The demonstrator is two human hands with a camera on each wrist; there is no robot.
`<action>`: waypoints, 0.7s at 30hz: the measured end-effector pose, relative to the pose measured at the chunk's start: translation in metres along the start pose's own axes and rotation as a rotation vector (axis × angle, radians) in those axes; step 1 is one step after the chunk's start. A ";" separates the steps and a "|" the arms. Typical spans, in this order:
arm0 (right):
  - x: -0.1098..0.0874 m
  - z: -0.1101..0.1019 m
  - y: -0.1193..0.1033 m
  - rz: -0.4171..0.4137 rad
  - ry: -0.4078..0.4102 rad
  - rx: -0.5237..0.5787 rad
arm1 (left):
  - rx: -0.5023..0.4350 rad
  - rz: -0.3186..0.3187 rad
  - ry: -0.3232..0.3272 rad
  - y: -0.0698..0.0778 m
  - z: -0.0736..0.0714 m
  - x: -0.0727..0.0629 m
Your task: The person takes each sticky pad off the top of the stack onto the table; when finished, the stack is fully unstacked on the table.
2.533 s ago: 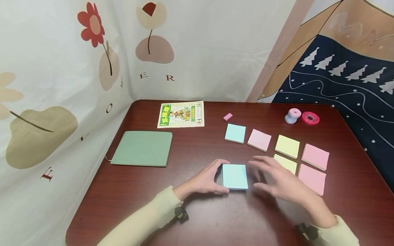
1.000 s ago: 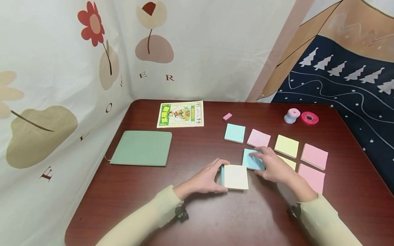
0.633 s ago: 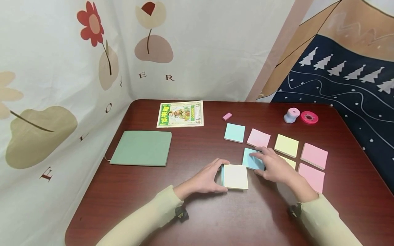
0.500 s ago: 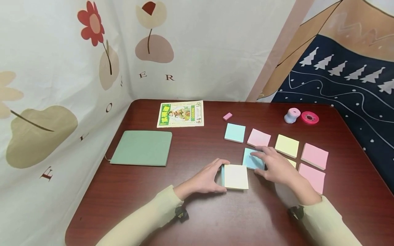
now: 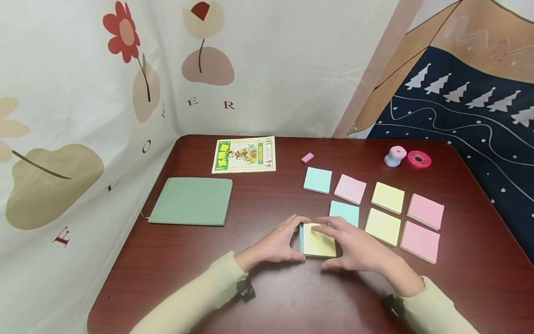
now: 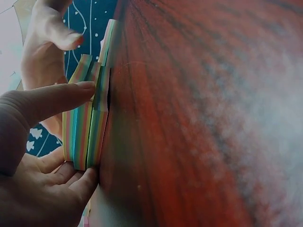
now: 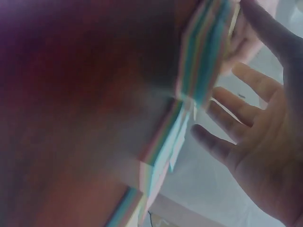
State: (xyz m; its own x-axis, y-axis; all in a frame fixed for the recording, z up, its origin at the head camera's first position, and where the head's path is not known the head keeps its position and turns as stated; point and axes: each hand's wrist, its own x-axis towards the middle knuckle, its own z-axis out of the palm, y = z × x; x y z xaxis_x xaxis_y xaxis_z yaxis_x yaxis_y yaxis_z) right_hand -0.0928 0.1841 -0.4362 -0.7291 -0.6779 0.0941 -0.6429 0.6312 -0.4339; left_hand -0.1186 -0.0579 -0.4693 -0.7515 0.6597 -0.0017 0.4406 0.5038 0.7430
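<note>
My left hand (image 5: 280, 242) grips the left side of a stack of sticky note pads (image 5: 320, 242), thumb near one edge and fingers at the far one. The top pad is pale yellow, with a blue edge showing beneath at the left. Striped coloured edges of the stack (image 6: 83, 130) show in the left wrist view. Over the stack's right part hovers my right hand (image 5: 354, 243); its fingers (image 7: 239, 106) are spread and appear apart from the stack in the right wrist view. A blue pad (image 5: 345, 211) lies just beyond, partly behind the right hand.
Right of the stack lie yellow pads (image 5: 383, 226) and pink pads (image 5: 420, 241); farther back are another blue pad (image 5: 318, 180) and a light pink pad (image 5: 350, 189). A pink eraser (image 5: 308, 158), tape rolls (image 5: 419, 159), a booklet (image 5: 244, 154) and a green notebook (image 5: 191, 201) lie around.
The stack's top was blue and is now pale yellow; a blue pad now lies beyond it. My right hand has left that blue pad and moved left over the stack. The left hand stayed put.
</note>
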 end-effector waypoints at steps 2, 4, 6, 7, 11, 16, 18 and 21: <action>0.001 0.004 -0.001 -0.013 0.000 -0.017 | 0.004 -0.002 -0.003 0.000 0.000 0.000; 0.001 0.008 0.000 -0.015 0.005 -0.026 | 0.003 -0.003 -0.006 0.000 0.000 0.000; 0.001 0.009 0.001 -0.008 0.009 -0.020 | 0.001 -0.002 -0.007 -0.001 0.000 0.000; 0.002 0.010 0.001 -0.005 0.011 -0.015 | -0.001 -0.001 -0.007 -0.001 0.000 0.000; 0.002 0.009 0.002 0.016 0.007 0.003 | -0.005 0.005 -0.005 -0.002 0.000 0.000; 0.002 -0.001 0.005 0.041 -0.028 0.000 | -0.011 0.007 -0.006 -0.002 0.000 0.000; 0.002 -0.008 0.007 0.042 -0.033 0.010 | -0.016 0.008 -0.007 -0.001 0.000 0.001; 0.003 -0.020 0.012 0.045 -0.019 0.053 | -0.023 0.009 -0.009 -0.002 0.000 0.001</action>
State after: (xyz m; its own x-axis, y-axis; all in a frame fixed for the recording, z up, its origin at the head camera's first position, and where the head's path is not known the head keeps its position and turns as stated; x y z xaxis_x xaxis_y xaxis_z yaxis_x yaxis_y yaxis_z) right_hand -0.1078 0.1968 -0.4236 -0.7519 -0.6568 0.0567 -0.5960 0.6405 -0.4842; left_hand -0.1199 -0.0582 -0.4706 -0.7427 0.6696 -0.0007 0.4362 0.4847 0.7581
